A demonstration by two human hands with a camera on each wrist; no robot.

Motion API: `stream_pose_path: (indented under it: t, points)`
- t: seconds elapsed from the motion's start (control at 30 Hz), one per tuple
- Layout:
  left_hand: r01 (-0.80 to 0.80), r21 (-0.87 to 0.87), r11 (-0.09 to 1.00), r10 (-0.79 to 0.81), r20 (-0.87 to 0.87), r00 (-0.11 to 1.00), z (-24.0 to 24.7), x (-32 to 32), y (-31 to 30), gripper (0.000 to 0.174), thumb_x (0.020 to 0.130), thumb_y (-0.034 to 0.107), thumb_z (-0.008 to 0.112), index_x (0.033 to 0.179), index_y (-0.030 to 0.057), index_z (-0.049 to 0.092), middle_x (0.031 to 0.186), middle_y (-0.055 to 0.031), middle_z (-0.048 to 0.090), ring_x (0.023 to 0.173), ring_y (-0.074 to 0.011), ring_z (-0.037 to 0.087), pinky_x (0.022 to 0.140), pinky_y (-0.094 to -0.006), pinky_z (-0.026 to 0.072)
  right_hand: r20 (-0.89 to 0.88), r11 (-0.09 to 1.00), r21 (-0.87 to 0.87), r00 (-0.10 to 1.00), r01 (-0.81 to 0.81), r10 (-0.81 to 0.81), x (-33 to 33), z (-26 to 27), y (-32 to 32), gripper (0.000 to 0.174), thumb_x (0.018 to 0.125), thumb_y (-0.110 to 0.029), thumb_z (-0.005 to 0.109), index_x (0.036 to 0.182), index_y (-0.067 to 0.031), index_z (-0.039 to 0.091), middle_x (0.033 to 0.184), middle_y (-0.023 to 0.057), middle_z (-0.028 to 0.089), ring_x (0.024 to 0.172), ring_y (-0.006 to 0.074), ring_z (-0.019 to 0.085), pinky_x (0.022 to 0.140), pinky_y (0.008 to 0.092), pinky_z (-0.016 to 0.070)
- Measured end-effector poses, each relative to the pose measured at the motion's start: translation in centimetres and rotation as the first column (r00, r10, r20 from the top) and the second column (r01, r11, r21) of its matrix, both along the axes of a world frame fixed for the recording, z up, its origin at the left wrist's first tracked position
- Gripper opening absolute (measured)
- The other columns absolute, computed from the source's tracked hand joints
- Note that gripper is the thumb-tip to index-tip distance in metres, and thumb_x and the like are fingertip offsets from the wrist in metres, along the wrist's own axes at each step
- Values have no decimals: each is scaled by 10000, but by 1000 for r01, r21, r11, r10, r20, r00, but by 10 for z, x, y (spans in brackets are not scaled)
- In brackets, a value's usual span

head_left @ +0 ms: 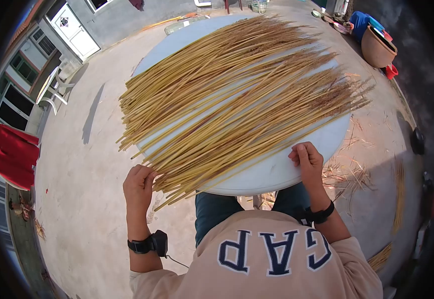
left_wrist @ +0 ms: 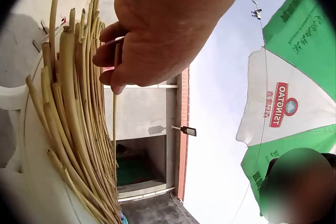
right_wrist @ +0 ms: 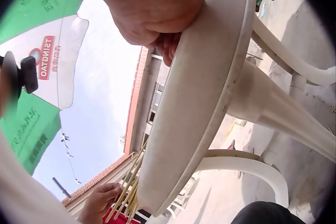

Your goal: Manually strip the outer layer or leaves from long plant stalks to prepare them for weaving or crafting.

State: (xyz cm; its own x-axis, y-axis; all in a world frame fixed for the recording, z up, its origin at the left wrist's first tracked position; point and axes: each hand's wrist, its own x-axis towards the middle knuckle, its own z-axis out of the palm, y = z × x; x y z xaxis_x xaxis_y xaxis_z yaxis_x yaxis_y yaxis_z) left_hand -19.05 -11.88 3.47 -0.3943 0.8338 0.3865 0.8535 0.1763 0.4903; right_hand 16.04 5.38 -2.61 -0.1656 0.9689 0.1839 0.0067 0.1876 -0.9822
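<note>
Long yellow-brown stalks (head_left: 212, 124) with feathery brown heads lie across a round pale table (head_left: 272, 172), their cut ends past its left edge. My left hand (head_left: 139, 183) is at the near cut ends; in the left wrist view this hand (left_wrist: 163, 29) pinches one thin stalk between thumb and fingers, beside the other stalks (left_wrist: 73, 108). My right hand (head_left: 308, 162) rests at the table's near right edge, fingers loosely curled, holding nothing. The right wrist view shows that hand (right_wrist: 163, 8) against the tabletop (right_wrist: 184, 103), its fingertips partly hidden.
Plant scraps (head_left: 346, 174) litter the ground at right, with a stalk bundle (head_left: 399, 197) beyond. A large clay pot (head_left: 376, 48) stands back right. At left are a white chair (head_left: 55, 89) and red cloth (head_left: 15, 154). The table has a pedestal leg (right_wrist: 273, 103).
</note>
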Motion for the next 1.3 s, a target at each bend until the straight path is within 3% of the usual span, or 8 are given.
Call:
stream_pose_path:
  t: [0.37,0.47,0.5,0.67,0.83,0.93,1.07,1.3]
  points:
    - [-74,-77,994,66,-102,993,2,-8,-4,151,694,83,685,809,36,599,826,-79,569,771,-247,539,662,-342,441,27,1000,-5,1000,-1,1,-3,1,-7,207,911,-172,494,843,5,576,683,25,585,604,49,486,534,183,400]
    - [32,-62,998,-34,-42,999,31,6,16,270,706,144,694,931,36,592,934,-112,579,861,-289,551,721,-356,452,41,1000,3,999,5,-5,-4,0,-8,206,909,-174,499,840,4,577,681,22,587,603,49,487,534,185,402]
    - [180,-121,976,-180,13,984,43,10,28,357,712,148,696,1026,43,564,1012,-123,565,926,-284,539,769,-344,443,52,1000,14,999,3,-4,-4,0,-8,205,908,-175,502,838,2,578,679,20,588,602,49,488,534,187,404]
    - [572,-318,756,-585,64,809,58,27,114,660,761,348,664,1274,22,407,1290,-188,418,1203,-317,400,975,-380,351,76,999,33,997,16,-18,-5,0,-8,202,904,-172,508,835,3,582,674,20,588,601,54,494,542,195,412]
    - [611,-440,659,-643,93,760,5,58,216,928,722,518,642,1328,-67,252,1374,-269,229,1297,-364,213,1069,-381,202,89,998,51,995,48,-52,-6,0,-7,196,901,-155,510,837,15,584,663,30,586,605,64,508,557,205,426]
    - [571,-544,615,-699,-41,714,-11,85,239,959,723,541,627,1326,-91,232,1382,-294,184,1312,-385,153,1086,-389,138,141,995,101,990,14,-28,-4,0,-6,210,911,-183,496,842,-3,581,673,15,589,602,48,498,525,188,407]
    - [651,-485,584,-734,27,678,-22,97,236,926,736,517,624,1330,-79,237,1389,-281,191,1315,-384,145,1084,-401,143,150,992,123,989,-1,-17,-3,1,-6,205,910,-176,497,842,-2,582,667,16,588,596,50,499,524,190,409]
    - [655,-444,611,-766,-123,631,-37,79,230,617,833,345,545,1336,71,315,1354,-261,289,1273,-411,239,1056,-423,222,135,995,87,989,42,-54,-7,0,-6,176,888,-141,523,806,5,576,645,31,587,595,62,508,556,212,421]
